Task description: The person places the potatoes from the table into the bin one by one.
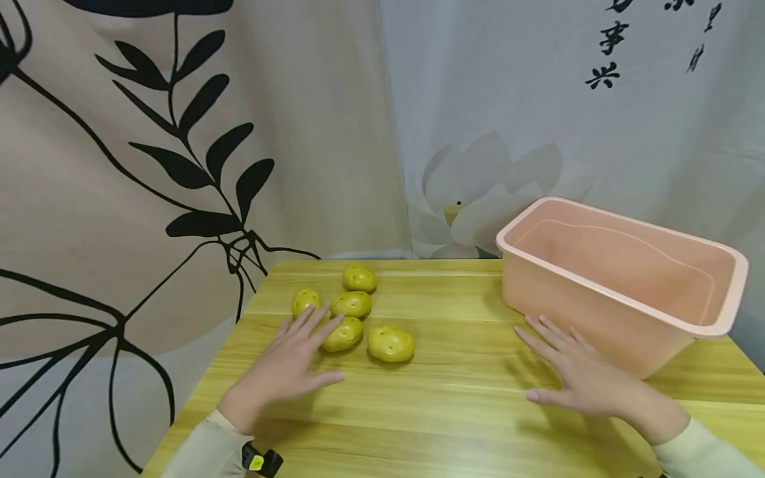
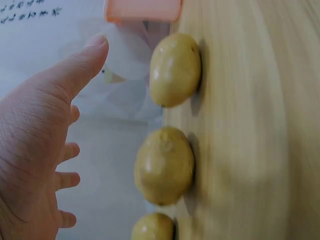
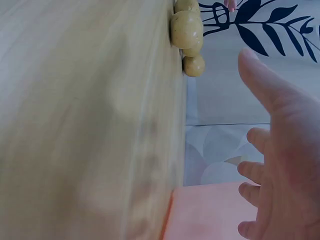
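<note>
Yellow oval potatoes [image 1: 351, 304], five, lay on pale wood-grain table [image 1: 442, 415], lower middle of frame, slightly left. Left hand [image 1: 288, 364], fingers spread apart, hovered near them; right hand [image 1: 582, 380], fingers likewise apart, near pink rectangular plastic tub [image 1: 624, 328], frame right.

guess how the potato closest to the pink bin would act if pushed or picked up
The potato would probably roll unevenly when pushed, as it is rounded but longer than it is wide. Its shiny highlights suggest smooth skin that could be slightly slippery. The plump, full shape hints that it is firm.
</note>
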The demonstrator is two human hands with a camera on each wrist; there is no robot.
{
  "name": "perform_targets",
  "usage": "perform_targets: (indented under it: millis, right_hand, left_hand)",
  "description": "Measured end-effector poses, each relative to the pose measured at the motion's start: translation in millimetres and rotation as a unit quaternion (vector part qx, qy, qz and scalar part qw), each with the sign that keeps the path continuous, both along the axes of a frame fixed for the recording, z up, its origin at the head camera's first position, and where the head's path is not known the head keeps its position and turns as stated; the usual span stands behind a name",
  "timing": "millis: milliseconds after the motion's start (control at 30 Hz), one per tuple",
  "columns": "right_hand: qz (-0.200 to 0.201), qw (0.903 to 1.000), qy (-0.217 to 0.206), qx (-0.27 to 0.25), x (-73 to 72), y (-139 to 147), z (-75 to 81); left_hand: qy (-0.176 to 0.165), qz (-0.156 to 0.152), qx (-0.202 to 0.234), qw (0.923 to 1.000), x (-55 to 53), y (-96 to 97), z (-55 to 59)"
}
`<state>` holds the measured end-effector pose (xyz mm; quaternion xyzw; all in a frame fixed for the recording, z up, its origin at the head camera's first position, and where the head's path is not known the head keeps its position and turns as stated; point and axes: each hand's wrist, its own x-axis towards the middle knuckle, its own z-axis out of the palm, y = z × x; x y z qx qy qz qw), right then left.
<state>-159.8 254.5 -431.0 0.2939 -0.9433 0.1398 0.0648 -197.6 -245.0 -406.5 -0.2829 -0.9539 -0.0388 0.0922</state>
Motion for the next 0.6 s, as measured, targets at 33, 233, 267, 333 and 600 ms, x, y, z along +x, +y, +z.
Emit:
perform_targets:
  millis: [33, 233, 267, 333, 600]
  right_hand:
    - [0.001, 1.0000, 0.002, 0.003, -0.4, 0, 2.1]
    - [0.004, 0.9998, 0.013, 0.013, -2.6, -3, 15.3]
    - [0.006, 0.9998, 0.016, 0.014, -2.8, -3, 17.6]
    - [0.008, 0.9996, 0.022, 0.017, -2.7, -4, 22.2]
    - [0.014, 0.9970, 0.071, 0.030, 0.6, -5, 45.5]
  left_hand:
    - [0.000, -0.004, 0.000, 1.0000, -1.3, 3.9, 1.6]
    - [0.005, -0.020, -0.004, 0.9998, -10.1, 30.4, 14.1]
    - [0.004, -0.022, -0.007, 0.9997, -12.1, 34.9, 15.9]
    - [0.005, -0.028, -0.011, 0.9995, -16.6, 43.1, 18.4]
    - [0.021, -0.063, -0.018, 0.9976, -30.7, 72.0, 26.6]
